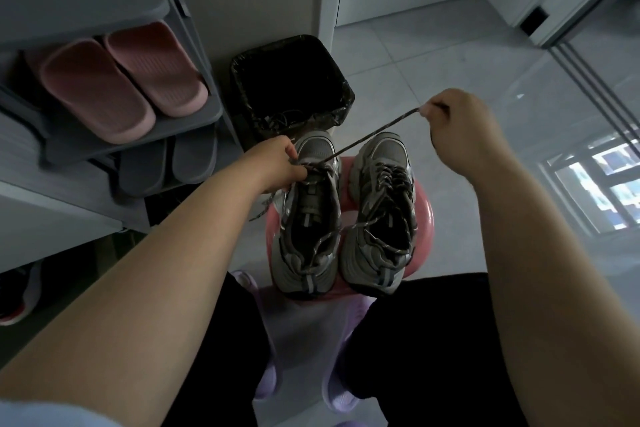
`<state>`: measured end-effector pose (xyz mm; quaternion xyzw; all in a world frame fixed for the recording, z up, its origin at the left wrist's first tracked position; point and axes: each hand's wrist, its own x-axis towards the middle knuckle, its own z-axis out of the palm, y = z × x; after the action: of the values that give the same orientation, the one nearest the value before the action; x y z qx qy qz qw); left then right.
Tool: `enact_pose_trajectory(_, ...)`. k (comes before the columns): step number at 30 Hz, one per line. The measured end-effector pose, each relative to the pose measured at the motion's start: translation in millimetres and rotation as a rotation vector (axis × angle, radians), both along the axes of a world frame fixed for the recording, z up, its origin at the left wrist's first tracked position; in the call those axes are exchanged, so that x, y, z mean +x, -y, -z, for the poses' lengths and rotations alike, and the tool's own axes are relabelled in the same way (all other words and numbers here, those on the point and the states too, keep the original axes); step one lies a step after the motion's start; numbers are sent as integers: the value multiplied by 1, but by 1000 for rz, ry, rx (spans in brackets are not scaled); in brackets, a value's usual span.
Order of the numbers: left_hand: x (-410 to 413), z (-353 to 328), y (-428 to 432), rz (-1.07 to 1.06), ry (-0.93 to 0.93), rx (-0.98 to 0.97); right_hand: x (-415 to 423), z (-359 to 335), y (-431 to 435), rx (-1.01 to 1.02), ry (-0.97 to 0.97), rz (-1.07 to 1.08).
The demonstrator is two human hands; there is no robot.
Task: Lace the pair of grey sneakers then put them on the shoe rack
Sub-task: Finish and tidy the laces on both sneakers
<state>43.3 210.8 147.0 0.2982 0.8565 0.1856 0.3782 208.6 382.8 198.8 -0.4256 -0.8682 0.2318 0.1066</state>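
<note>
Two grey sneakers stand side by side on a pink stool (424, 218), toes pointing away from me. The left sneaker (304, 218) has its lace (367, 139) threaded only near the toe. My left hand (277, 166) holds that sneaker's left side at the front eyelets, fingers curled round the lace there. My right hand (460, 128) pinches the lace's free end and holds it taut, up and to the right. The right sneaker (381, 215) is laced, with loose ends lying across its opening.
A grey shoe rack (204, 114) stands at the left, with pink slippers (121, 80) on one shelf and grey slippers (166, 163) below. A black-lined bin (291, 83) sits just beyond the stool. My knees in black trousers frame the stool. Pale tiled floor spreads to the right.
</note>
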Motion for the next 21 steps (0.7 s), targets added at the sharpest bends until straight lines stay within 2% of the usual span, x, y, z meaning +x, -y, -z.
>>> enact_pose_trajectory(4, 1, -4, 1, 102, -24, -59, -2, -2, 0, -18, -51, 20)
enact_pose_trajectory(6, -3, -12, 4, 190, -32, -116, -3, -8, 7, -49, -64, -52)
enact_pose_trajectory(8, -9, -21, 8, 205, -41, -117, -6, -12, 21, -180, -76, -173)
enact_pose_trajectory(10, -17, -26, 12, 157, -97, -32, -12, -9, 39, -312, 19, -325)
enact_pose_trajectory(13, -24, -24, 16, 87, -225, 83, -18, 8, 53, -349, 221, -538)
enact_pose_trajectory(16, -20, -20, 14, 113, -313, 92, -23, 23, 58, -317, 258, -459)
enact_pose_trajectory(18, -8, -24, 9, 215, -306, 117, -26, 28, 59, -308, 232, -377)
enact_pose_trajectory(21, 15, -26, 0, 339, -237, -25, -30, 32, 60, -313, 176, -341)
